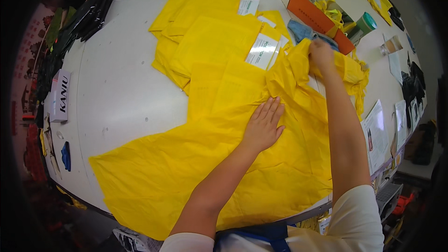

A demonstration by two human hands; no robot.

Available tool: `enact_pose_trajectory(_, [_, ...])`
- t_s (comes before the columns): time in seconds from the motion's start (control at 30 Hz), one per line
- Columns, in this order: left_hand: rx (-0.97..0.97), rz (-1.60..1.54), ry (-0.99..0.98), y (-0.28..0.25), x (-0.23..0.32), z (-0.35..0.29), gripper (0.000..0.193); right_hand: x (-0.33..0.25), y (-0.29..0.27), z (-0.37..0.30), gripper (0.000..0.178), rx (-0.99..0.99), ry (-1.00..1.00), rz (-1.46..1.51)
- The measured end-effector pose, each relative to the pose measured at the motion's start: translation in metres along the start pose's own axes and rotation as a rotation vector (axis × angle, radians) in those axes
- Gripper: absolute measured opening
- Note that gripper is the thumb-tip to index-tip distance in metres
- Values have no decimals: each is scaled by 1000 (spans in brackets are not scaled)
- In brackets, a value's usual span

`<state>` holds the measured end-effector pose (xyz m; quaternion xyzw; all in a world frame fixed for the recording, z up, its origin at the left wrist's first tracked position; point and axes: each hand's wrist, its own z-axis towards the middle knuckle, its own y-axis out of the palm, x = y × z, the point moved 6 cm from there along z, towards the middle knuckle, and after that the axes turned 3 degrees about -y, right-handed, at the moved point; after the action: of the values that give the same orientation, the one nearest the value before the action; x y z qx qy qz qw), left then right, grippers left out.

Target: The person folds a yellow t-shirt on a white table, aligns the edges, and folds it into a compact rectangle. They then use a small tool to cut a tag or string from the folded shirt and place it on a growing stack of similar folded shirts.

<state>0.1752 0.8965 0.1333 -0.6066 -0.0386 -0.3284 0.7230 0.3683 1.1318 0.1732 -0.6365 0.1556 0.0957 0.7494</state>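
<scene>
A large yellow piece of thin, creased cloth-like material (186,168) is spread over the near part of the table, its lower edge hanging toward me. My left hand (265,127) lies flat on it near the middle, fingers stretched out. Farther right, my right hand (322,55) is closed on a bunched, raised part of the same material; its fingertips are partly hidden and slightly blurred. Beyond my left hand lies a stack of folded yellow pieces (210,32), with white printed labels (263,51) at their right side.
An orange-sided box (319,23) with yellow strips in it stands at the far right, beside a green-lidded container (366,22) and blue denim cloth (301,32). Papers (377,135) lie at the right edge. A white box (60,95) and black material (93,16) are at the left.
</scene>
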Motion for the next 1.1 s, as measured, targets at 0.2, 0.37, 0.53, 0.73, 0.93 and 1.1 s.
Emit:
enact_pose_trajectory(0.2, [-39, 41, -61, 16, -12, -15, 45, -204, -69, -204, 36, -185, -1125, 422])
enact_pose_trajectory(0.37, [-140, -267, -133, 19, -9, -41, 42, -181, -46, -288, 61, -440, -1058, 246])
enact_pose_trajectory(0.53, [-367, -340, -54, -90, 21, -144, 47, -11, -74, -256, 73, -177, -443, -118])
enact_pose_trajectory(0.73, [-71, 484, -293, -156, -44, -176, 39, 66, -80, -243, 49, -34, -425, -9])
enact_pose_trajectory(0.93, [-446, -433, -922, -215, -127, -177, 38, 108, -81, -241, 26, 131, -445, 92])
enact_pose_trajectory(1.1, [-1186, 118, -454, -178, -130, -182, 58, 69, -92, -258, 22, 129, -670, -67])
